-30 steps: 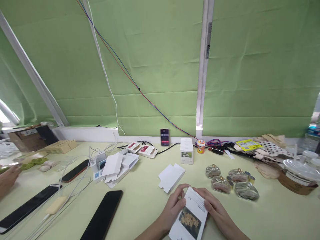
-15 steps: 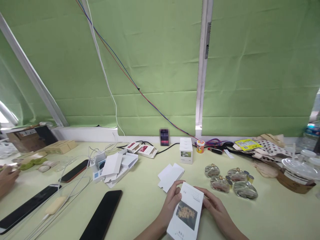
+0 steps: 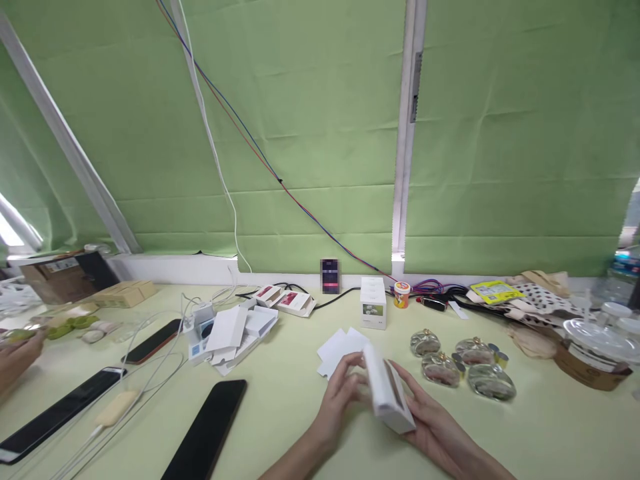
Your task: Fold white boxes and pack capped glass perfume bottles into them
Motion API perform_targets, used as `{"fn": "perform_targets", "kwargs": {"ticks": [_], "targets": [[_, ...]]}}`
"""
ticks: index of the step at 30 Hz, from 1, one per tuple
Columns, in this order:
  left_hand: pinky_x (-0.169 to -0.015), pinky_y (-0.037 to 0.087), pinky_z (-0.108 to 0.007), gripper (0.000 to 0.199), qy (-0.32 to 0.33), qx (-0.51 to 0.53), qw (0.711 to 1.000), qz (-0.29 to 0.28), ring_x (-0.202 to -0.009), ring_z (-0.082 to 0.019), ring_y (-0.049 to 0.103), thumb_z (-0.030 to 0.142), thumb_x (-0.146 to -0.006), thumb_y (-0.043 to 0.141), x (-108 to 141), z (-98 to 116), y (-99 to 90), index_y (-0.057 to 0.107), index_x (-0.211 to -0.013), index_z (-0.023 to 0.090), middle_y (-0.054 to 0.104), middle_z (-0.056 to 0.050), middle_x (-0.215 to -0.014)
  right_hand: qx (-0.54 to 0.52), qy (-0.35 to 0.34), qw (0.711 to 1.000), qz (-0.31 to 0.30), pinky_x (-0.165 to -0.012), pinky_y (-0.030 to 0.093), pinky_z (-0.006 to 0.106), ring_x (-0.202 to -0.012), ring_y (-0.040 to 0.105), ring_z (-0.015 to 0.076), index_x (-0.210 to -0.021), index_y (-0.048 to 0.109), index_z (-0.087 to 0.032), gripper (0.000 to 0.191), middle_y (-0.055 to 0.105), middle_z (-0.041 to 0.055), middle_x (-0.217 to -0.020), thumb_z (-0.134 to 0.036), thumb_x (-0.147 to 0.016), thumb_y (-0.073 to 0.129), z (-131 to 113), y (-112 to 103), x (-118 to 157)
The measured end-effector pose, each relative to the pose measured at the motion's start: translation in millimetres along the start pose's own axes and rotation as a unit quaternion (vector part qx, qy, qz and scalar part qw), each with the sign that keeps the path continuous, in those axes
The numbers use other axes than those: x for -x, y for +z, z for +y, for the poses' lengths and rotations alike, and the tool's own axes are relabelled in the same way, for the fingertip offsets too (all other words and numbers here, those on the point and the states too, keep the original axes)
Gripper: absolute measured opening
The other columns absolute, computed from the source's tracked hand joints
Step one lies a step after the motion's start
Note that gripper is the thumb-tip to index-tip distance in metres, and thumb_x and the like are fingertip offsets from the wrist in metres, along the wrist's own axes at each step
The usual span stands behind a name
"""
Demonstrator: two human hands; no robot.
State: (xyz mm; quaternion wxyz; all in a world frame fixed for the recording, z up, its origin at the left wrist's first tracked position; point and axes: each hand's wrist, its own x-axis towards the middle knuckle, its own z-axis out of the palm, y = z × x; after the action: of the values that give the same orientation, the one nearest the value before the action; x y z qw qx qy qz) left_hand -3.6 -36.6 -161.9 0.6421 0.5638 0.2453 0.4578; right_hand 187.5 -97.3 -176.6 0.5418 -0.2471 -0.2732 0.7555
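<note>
A small white cardboard box (image 3: 381,390), slightly blurred, is tilted up between my hands, so its narrow side and end face me. My right hand (image 3: 427,417) grips it from the right, with the thumb near its lower end and fingers behind. On the other side, my left hand (image 3: 343,390) has its curled fingers at the box's upper left edge. White flat cards (image 3: 337,350) lie just beyond my left hand. Several clear glass bottles with gold-coloured necks (image 3: 440,369) lie to the right of my right hand, with small gold caps (image 3: 500,358) among them.
Stacked white boxes (image 3: 373,313) and an orange tub (image 3: 401,295) stand behind. Opened cartons (image 3: 227,330), phones (image 3: 207,427) and a power bank (image 3: 119,408) with cables lie left. Another person's hand (image 3: 23,360) is at far left. A lidded plastic cup (image 3: 595,343) sits right.
The white box has turned in my hands: its printed front faced me before, and now its side and end show. The other person's hand at far left has shifted slightly.
</note>
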Motion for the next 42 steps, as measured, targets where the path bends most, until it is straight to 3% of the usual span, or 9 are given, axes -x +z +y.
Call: {"fn": "perform_targets", "kwargs": {"ticks": [3,6,11,17,22,25,31,36,42], "targets": [[-0.109,0.023,-0.043,0.081,0.067,-0.108,0.991,-0.052,-0.132,-0.032,0.029,0.049,-0.066,0.074,6.7,0.6,1.3,0.039,-0.135,0.026,0.034,-0.009,-0.145,-0.032,0.024,0.999,0.0,-0.081,0.051,0.035,-0.076,0.068,0.0153,-0.126,0.045,-0.028,0.058,0.071,0.0027,-0.095,-0.024,-0.076,0.073,11.2,-2.8,-1.7],[-0.112,0.015,-0.047,0.102,0.032,-0.129,0.991,-0.023,-0.134,-0.035,0.024,0.039,-0.053,0.085,14.1,-5.4,10.8,0.033,-0.139,0.024,0.035,-0.012,-0.144,0.024,0.077,0.997,-0.002,-0.059,0.053,0.025,-0.055,0.066,0.0126,-0.115,0.055,-0.019,0.045,0.069,0.0018,-0.073,-0.024,-0.074,0.072,21.9,-2.8,-5.3],[-0.09,0.041,-0.04,0.064,-0.014,-0.016,1.0,0.013,-0.103,-0.028,0.054,0.027,-0.066,0.076,13.5,-12.3,21.7,0.048,-0.123,0.024,0.06,-0.008,-0.113,0.163,0.025,0.985,0.05,-0.053,0.053,0.026,-0.054,0.065,0.0153,-0.108,0.058,-0.019,0.043,0.069,0.003,-0.075,-0.045,-0.075,0.066,23.1,-2.7,-9.3],[-0.089,0.04,-0.037,0.055,0.022,-0.036,0.999,-0.029,-0.103,-0.027,0.053,0.029,-0.075,0.07,-0.1,-5.5,7.6,0.05,-0.125,0.022,0.06,-0.008,-0.114,0.439,-0.185,0.874,0.098,-0.068,0.05,0.031,-0.072,0.06,0.0197,-0.109,0.058,-0.021,0.037,0.065,0.004,-0.085,-0.05,-0.089,0.045,0.6,-6.1,-1.4],[-0.097,0.036,-0.04,0.039,0.016,-0.113,0.991,-0.074,-0.111,-0.029,0.05,0.033,-0.082,0.063,1.9,-1.4,13.5,0.059,-0.118,0.021,0.06,-0.01,-0.116,0.477,-0.263,0.836,0.07,-0.066,0.046,0.03,-0.07,0.056,0.0187,-0.112,0.052,-0.022,0.037,0.059,0.0045,-0.092,-0.047,-0.084,0.053,9.6,-3.8,1.8],[-0.093,0.04,-0.04,0.037,0.015,-0.116,0.992,-0.043,-0.104,-0.028,0.053,0.037,-0.081,0.063,6.6,-1.0,19.1,0.06,-0.113,0.02,0.063,-0.009,-0.11,0.482,-0.276,0.823,0.115,-0.061,0.045,0.029,-0.061,0.052,0.0152,-0.127,0.037,-0.024,0.054,0.055,0.0052,-0.102,-0.042,-0.08,0.059,19.5,-3.9,0.2],[-0.095,0.039,-0.042,0.071,-0.022,-0.012,0.995,-0.094,-0.112,-0.031,0.052,0.063,-0.07,0.063,9.7,-1.1,15.3,0.052,-0.126,0.021,0.058,-0.012,-0.121,0.544,-0.185,0.796,0.189,-0.054,0.039,0.027,-0.053,0.046,0.0173,-0.137,0.031,-0.021,0.068,0.047,-0.006,-0.063,-0.043,-0.08,0.06,9.3,-7.6,0.3],[-0.097,0.039,-0.042,0.074,0.006,-0.006,0.999,-0.039,-0.114,-0.028,0.052,0.026,-0.07,0.075,6.5,-5.6,16.3,0.038,-0.134,0.03,0.053,-0.009,-0.127,0.58,-0.211,0.779,0.116,-0.065,0.045,0.028,-0.072,0.054,0.019,-0.134,0.037,-0.025,0.059,0.059,0.0036,-0.096,-0.039,-0.082,0.06,-3.8,-3.4,6.3],[-0.091,0.042,-0.042,0.056,0.021,-0.093,0.994,-0.053,-0.1,-0.026,0.058,0.015,-0.068,0.074,3.7,-6.2,3.0,0.05,-0.118,0.027,0.06,-0.006,-0.114,0.581,-0.324,0.745,0.051,-0.072,0.048,0.032,-0.087,0.054,0.0228,-0.116,0.052,-0.027,0.034,0.05,0.0099,-0.118,-0.032,-0.084,0.06,-5.6,-3.3,9.7]]}}
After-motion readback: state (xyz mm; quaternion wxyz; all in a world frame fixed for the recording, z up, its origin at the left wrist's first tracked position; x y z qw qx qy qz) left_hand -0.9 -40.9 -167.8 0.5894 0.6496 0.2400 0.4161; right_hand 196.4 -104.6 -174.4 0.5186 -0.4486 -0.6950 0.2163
